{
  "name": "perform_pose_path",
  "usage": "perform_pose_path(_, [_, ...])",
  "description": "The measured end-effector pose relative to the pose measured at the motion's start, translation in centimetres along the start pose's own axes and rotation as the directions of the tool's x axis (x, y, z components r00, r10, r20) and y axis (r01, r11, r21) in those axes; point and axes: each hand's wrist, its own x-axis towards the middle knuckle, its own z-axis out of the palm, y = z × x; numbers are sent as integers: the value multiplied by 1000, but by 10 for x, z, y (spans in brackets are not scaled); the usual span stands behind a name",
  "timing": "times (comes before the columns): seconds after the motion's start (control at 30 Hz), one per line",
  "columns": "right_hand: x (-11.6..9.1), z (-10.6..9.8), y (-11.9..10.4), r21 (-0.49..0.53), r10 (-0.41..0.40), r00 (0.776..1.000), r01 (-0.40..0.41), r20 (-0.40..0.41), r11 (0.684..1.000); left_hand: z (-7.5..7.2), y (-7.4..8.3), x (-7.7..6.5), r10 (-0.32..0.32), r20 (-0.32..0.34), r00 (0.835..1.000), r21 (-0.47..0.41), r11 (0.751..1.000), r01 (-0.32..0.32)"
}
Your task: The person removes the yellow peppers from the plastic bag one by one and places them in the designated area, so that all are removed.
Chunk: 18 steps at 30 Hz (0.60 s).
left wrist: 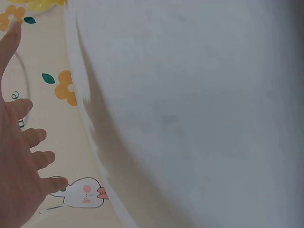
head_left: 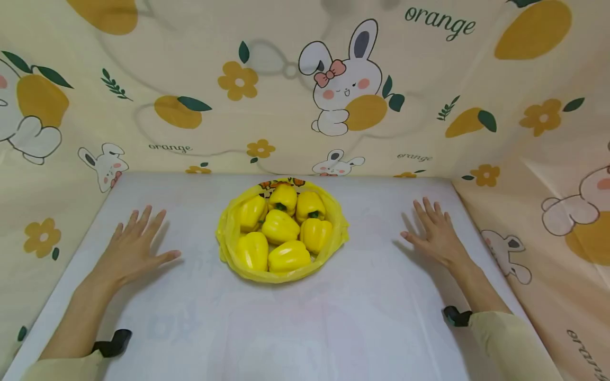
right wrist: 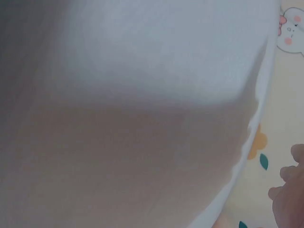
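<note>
Yellow bell peppers (head_left: 281,227): seven, clustered mid-scene toward the far side; glossy, probably slick, so fingers wrapped round the body should hold best.
Plastic bag (head_left: 276,277): spread open around them; likely flimsy, so best approached from above, without dragging its rim.
Left hand (head_left: 135,253): released, fingers spread, left of the bag.
Right hand (head_left: 437,235): released too, well apart on the right.

Smooth, glossy peppers (head_left: 281,227); crinkled plastic bag (head_left: 227,233)
</note>
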Motion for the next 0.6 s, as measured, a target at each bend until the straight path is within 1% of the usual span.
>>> perform_pose_path(0.17, [0,0,-7,24,-46,998,47,-38,999,1,5,8,39,-9,999,-30,999,-39])
perform_pose_path(0.27, [3,1,-11,34,-77,996,79,-50,996,1,9,11,30,-1,1000,-38,999,-30])
perform_pose_path(0.43, [6,2,-20,64,-106,992,110,-62,992,1,15,14,9,31,999,-50,999,-7])
perform_pose_path(0.6, [10,1,-35,130,-115,990,125,-82,984,-1,21,18,24,49,998,-129,991,-17])
